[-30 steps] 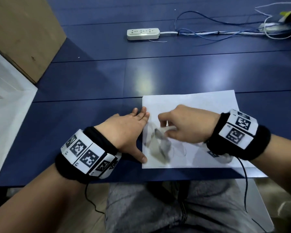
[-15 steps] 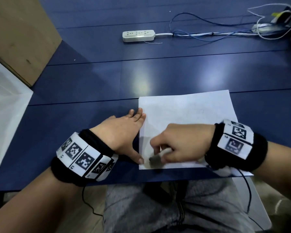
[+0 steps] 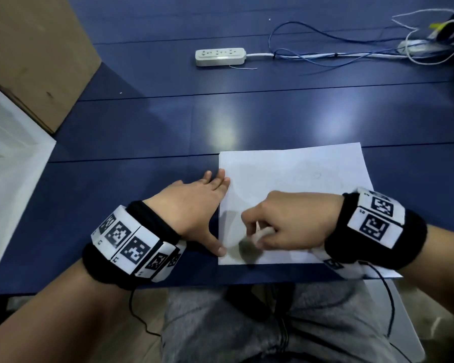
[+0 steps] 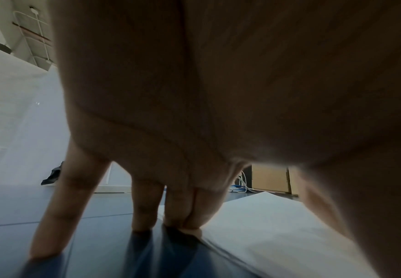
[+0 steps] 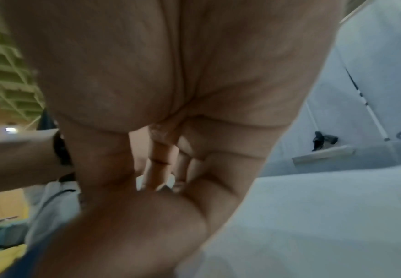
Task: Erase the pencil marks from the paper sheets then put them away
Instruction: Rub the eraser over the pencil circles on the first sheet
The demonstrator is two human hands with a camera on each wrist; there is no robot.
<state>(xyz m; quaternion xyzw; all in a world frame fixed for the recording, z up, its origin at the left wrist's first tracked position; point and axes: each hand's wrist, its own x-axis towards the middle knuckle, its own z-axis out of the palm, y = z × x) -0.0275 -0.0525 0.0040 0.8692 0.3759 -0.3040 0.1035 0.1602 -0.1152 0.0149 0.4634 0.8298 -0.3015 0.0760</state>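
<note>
A white paper sheet (image 3: 294,179) lies on the blue table near its front edge, with faint pencil marks in its far half. My right hand (image 3: 286,224) grips a white eraser (image 3: 264,233) and holds its blurred, greyed tip (image 3: 247,248) on the sheet's near left corner. My left hand (image 3: 194,203) lies flat with straight fingers on the table at the sheet's left edge, fingertips (image 4: 190,223) and thumb touching that edge. In the right wrist view the paper (image 5: 313,216) fills the lower right, and curled fingers hide the eraser.
A white power strip (image 3: 220,56) with tangled cables (image 3: 378,48) lies at the far side of the table. A brown cardboard box (image 3: 32,53) stands at the far left, above a white tray (image 3: 8,179). A second white sheet (image 3: 393,310) hangs past the table's front edge.
My right hand has pulled back from the sheet's middle to its near left corner with the eraser, rubbing. The left hand has kept its place at the sheet's edge.
</note>
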